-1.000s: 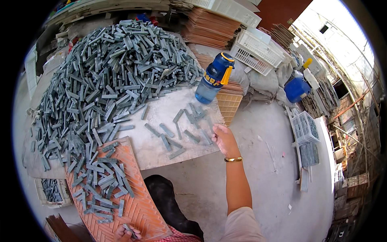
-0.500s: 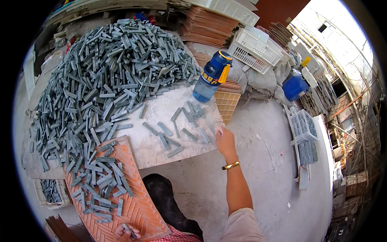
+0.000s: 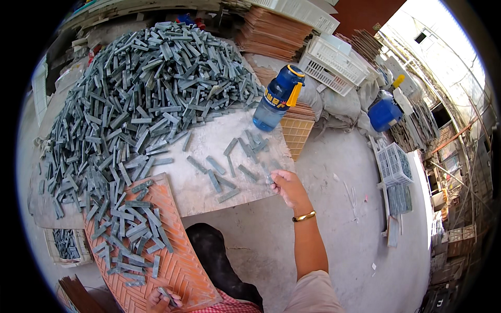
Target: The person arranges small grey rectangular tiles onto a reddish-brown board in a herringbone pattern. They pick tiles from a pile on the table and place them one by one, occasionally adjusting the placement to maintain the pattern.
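Surface: flat, pale board point(image 3: 203, 205) under a big heap of grey-green stone sticks point(image 3: 156, 78).
Room: dusty grey floor point(image 3: 323, 250), white plastic crates point(image 3: 334, 65) behind.
Left hand point(image 3: 160, 301): we close fingers on one small grey stone stick point(image 3: 166, 296) at the ridged orange board point(image 3: 188, 281); it slants down-right.
Right hand point(image 3: 287, 187): fingertips nearly together at another grey stone stick point(image 3: 266, 169) near the pale board's corner (we can't tell if they grip); it points away from us.

From the person's head, the wide fisheye view looked down and forward, near the worktable point(image 3: 209, 140), catching the left hand point(image 3: 158, 301) at its lower edge.
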Demonstrator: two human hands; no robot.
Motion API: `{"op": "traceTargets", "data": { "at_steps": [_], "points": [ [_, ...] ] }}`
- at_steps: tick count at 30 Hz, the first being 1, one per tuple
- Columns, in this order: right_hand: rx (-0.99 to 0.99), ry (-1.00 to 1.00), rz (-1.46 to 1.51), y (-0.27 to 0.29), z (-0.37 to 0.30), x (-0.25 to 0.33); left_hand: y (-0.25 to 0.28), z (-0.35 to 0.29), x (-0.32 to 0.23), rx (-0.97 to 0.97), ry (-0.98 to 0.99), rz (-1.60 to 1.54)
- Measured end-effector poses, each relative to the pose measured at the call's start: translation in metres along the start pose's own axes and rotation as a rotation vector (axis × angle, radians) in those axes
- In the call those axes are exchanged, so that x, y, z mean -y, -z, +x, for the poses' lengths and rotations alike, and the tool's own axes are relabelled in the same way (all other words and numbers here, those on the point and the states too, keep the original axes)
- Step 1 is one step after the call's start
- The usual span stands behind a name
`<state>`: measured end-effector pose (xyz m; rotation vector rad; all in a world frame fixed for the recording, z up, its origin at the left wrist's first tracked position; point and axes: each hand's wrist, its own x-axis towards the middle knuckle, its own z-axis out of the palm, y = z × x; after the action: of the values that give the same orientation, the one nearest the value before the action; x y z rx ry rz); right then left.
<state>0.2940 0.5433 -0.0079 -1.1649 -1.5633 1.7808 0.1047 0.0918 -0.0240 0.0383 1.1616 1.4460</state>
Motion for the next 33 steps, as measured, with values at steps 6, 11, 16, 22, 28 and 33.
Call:
{"op": "traceTargets", "data": {
  "at_steps": [6,11,16,22,28,33],
  "points": [
    [0.014,0.032,-0.134,-0.003,0.001,0.003,0.000,0.000,-0.003,-0.002,0.021,0.008],
    [-0.328,0.440,-0.946,-0.012,0.017,0.000,-0.004,-0.001,-0.006,0.017,0.003,0.017],
    [-0.337,0.414,-0.919,-0.041,0.048,0.011,-0.004,0.000,-0.007,0.019,0.013,0.006],
    [-0.031,0.374,-0.841,-0.050,0.053,0.013,0.000,0.002,-0.003,0.035,-0.003,-0.012],
    [-0.450,0.420,-0.844,-0.016,0.077,0.016,-0.005,0.001,-0.007,0.054,0.005,0.006],
    [-0.607,0.320,-1.019,-0.034,0.096,0.016,-0.003,0.002,-0.005,0.038,0.001,-0.019]
  ]
}}
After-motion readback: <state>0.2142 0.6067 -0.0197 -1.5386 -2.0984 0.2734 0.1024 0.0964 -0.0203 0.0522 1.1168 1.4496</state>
